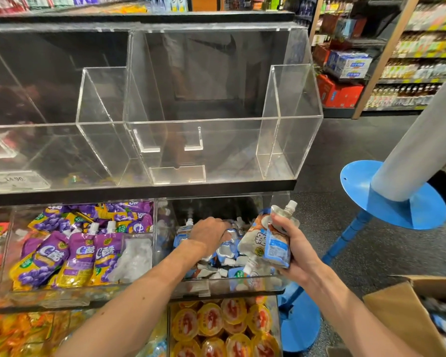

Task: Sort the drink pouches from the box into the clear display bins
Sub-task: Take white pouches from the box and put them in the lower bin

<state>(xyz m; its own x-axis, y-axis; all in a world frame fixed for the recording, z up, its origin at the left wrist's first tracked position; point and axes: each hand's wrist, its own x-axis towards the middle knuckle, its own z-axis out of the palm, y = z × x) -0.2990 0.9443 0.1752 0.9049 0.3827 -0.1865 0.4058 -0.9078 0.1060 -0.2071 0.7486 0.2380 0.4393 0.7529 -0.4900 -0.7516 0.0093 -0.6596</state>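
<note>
Forearms are stretching out from the bottom of the view toward the middle shelf. Right hand is clutching a couple of blue-and-white pouches, fingers wrapping round their bodies, one white spout poking up above the thumb. It's hovering just over the front right corner of the bin.

Left hand is digging down into that same bin, knuckles up, fingers bending over the pile of matching pouches lying in there. The fingertips are disappearing among the foil, so I honestly can't tell if it's pinching one or just shoving them flat.

Box is sitting open at the lower right, well apart from the bin, with more stock showing blurry inside. Purple pouches are filling the next bin to the left.

Looks to me like this is mid-stocking: the left hand seems to be making room while the right is waiting to drop its load. Next move is probably calling for lowering those two past the front wall into whatever gap is opening up, and letting go without them sliding out. After that, I'm guessing it's going back to the box for more.
</note>
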